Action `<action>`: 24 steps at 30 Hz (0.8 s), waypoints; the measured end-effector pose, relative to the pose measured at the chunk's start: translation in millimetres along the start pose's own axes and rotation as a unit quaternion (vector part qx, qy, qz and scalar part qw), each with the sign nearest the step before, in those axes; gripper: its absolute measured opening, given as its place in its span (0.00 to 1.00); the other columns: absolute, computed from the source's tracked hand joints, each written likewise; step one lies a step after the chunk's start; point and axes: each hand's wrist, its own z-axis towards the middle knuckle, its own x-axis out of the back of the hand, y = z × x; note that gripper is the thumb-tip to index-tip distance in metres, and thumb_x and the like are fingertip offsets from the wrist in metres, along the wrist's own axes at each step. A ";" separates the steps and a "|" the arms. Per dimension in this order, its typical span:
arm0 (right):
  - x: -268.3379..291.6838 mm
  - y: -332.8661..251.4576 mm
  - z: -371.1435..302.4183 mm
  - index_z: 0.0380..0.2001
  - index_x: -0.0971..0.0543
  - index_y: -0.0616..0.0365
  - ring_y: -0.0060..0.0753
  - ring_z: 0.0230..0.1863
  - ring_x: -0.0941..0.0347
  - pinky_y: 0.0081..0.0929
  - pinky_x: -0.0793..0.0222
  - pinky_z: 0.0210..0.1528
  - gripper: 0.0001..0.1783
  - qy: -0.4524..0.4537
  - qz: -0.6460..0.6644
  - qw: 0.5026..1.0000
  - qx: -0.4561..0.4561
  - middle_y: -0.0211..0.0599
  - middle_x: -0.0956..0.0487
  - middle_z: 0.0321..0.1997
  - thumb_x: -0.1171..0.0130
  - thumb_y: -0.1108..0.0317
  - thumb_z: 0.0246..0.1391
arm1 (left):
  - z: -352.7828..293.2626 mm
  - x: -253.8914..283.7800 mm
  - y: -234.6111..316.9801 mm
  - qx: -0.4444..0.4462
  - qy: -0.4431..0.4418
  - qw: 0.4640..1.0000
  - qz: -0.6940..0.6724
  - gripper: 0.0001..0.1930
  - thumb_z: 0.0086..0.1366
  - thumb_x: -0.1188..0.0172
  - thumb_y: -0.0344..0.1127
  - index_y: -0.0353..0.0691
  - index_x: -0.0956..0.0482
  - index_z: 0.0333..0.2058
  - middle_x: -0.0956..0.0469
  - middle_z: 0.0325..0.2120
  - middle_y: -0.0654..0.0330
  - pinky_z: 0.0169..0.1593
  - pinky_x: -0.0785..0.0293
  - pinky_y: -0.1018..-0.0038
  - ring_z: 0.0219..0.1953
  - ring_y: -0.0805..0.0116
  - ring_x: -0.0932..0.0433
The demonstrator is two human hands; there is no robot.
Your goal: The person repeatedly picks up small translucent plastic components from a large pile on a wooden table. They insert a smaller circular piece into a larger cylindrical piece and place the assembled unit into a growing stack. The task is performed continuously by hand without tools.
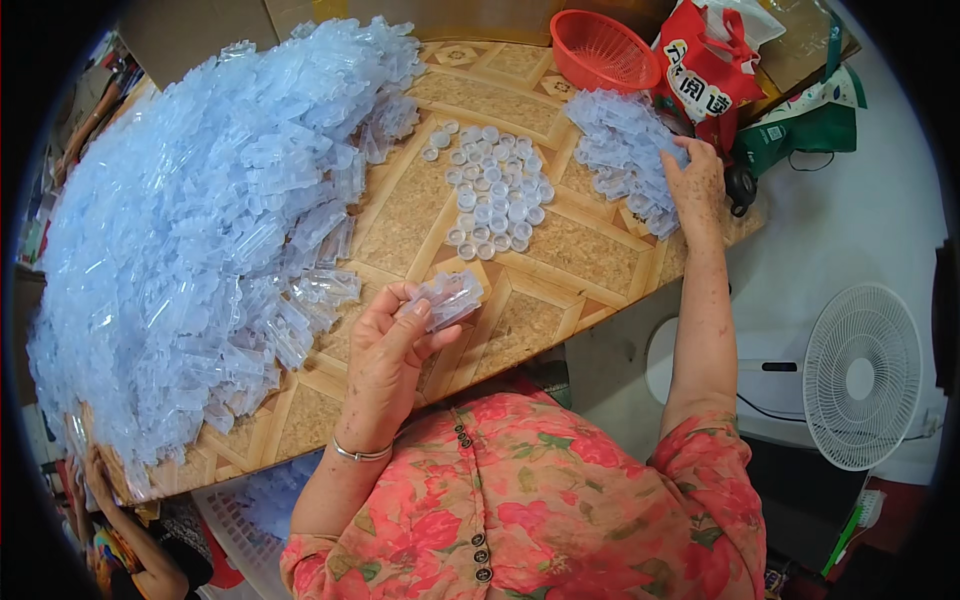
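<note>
We hold a small cluster of clear pale-blue plastic moulded pieces (447,298) in our left hand (385,355), near the front edge of the patterned wooden table (590,262). The cluster sits at the fingertips, pinched between thumb and curled fingers, and sticks out to the right, above the palm. Our right hand (694,185) reaches out to the table's far right corner, fingers spread and resting on a smaller heap of the same clear plastic pieces (622,152); we cannot tell whether it grips any of them. Between the two hands, toward the middle of the table, lies a flat patch of small round clear plastic caps (494,193), set close together. A very large heap of clear pale-blue plastic pieces (200,230) covers the whole left side of the table. A red plastic mesh basket (603,48) stands at the far edge, just beside a red bag (705,75).
</note>
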 end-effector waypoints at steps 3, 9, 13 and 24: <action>-0.6 0.0 1.5 0.46 0.19 0.52 0.50 0.53 0.27 0.45 0.33 0.58 0.18 -0.025 -0.004 1.000 0.006 0.41 0.20 0.49 0.33 0.59 0.52 | 1.4 -2.1 0.0 0.005 -0.002 1.000 -0.005 0.12 0.72 0.43 0.33 0.35 0.29 0.50 0.21 0.51 0.49 0.47 0.16 0.77 0.52 0.60 0.18; 13.9 -21.0 -12.6 0.42 0.21 0.55 0.47 0.40 0.21 0.39 0.27 0.44 0.14 0.029 0.147 0.988 0.034 0.41 0.18 0.45 0.34 0.65 0.53 | 4.9 -3.6 1.5 0.002 0.009 1.000 0.007 0.17 0.75 0.50 0.35 0.30 0.32 0.56 0.24 0.55 0.40 0.48 0.16 0.74 0.53 0.55 0.19; 58.2 -84.5 -59.7 0.41 0.21 0.54 0.44 0.34 0.21 0.36 0.26 0.35 0.12 -0.082 0.239 0.965 0.075 0.40 0.20 0.42 0.36 0.70 0.52 | 8.3 -3.6 1.6 -0.012 0.018 1.000 -0.011 0.18 0.76 0.53 0.36 0.30 0.35 0.57 0.24 0.53 0.39 0.48 0.16 0.70 0.51 0.53 0.18; 98.5 -145.7 -128.3 0.51 0.20 0.45 0.44 0.36 0.23 0.38 0.26 0.39 0.26 -0.317 0.169 0.904 0.231 0.35 0.23 0.38 0.30 0.67 0.45 | 15.3 2.8 -8.1 -0.009 -0.015 0.999 -0.041 0.25 0.78 0.57 0.41 0.30 0.38 0.65 0.25 0.56 0.42 0.54 0.20 0.68 0.51 0.59 0.19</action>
